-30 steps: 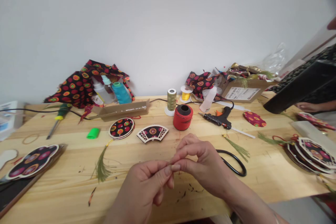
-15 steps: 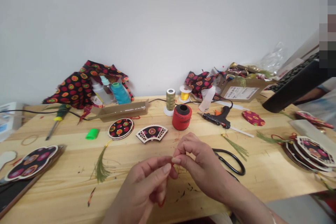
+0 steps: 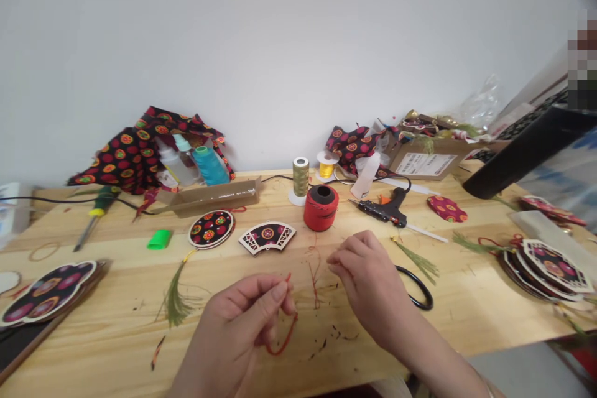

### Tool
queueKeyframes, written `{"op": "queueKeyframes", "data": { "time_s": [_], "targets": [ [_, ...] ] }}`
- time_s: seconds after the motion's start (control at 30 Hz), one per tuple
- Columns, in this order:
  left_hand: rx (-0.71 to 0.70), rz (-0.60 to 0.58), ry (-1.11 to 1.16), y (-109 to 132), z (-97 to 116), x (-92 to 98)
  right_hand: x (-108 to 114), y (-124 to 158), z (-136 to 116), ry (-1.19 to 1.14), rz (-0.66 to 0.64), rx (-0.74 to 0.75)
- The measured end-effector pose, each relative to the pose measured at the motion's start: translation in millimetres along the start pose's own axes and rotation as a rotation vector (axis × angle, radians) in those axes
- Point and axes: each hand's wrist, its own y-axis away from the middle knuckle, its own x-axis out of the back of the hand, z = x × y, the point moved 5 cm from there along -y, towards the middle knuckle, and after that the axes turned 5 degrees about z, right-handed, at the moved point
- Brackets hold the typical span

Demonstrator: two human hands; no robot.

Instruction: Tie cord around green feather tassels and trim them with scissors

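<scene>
A short red cord (image 3: 289, 336) is pinched between the thumb and forefinger of my left hand (image 3: 240, 320). Its tip pokes up past the thumb, and a loop hangs below the fingers. Apart from it, to the right, my right hand (image 3: 366, 283) has its fingers pressed together; whatever they hold, if anything, is too small to make out. Thin red thread (image 3: 314, 277) lies on the wood between the hands. Just beyond stands a spool of red cord (image 3: 321, 211). A black scissor handle (image 3: 428, 295) shows partly behind my right wrist.
Behind the hands lie a fan-shaped wooden ornament (image 3: 267, 236) and a round one (image 3: 211, 229) with a green tassel (image 3: 176, 298). A glue gun (image 3: 387, 208) rests right of the spool. Stacked ornaments (image 3: 553, 267) sit at the right, a screwdriver (image 3: 93, 224) at the left.
My hands were together at the cord. My right hand has moved away to the right, and my left hand has drawn slightly left with the cord, its loop now showing.
</scene>
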Motion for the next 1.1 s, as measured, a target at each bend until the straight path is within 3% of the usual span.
{"op": "queueKeyframes", "data": {
  "time_s": [0.3,0.5,0.6,0.7,0.83,0.97,1.1],
  "targets": [
    [-0.018,0.039,0.035,1,0,1.0,-19,-4,-13,0.153,-0.103,0.062],
    [-0.010,0.029,0.031,-3,-3,4.4,-37,-12,-23,0.382,-0.208,0.088],
    [-0.021,0.044,0.042,-5,-4,6.6,-43,-11,-24,0.374,-0.256,0.121],
    [-0.017,0.066,0.058,-5,-6,8.1,-36,-11,-19,0.209,-0.179,0.062],
    [-0.014,0.070,0.098,-6,-7,4.9,-22,-8,-9,-0.297,-0.079,-0.184],
    [-0.013,0.049,0.142,-8,-6,-4.6,-21,0,-13,-0.728,-0.082,-0.417],
    [0.014,0.028,0.173,-7,-9,-10.7,-21,6,-24,-0.816,-0.015,-0.450]
  ]
}}
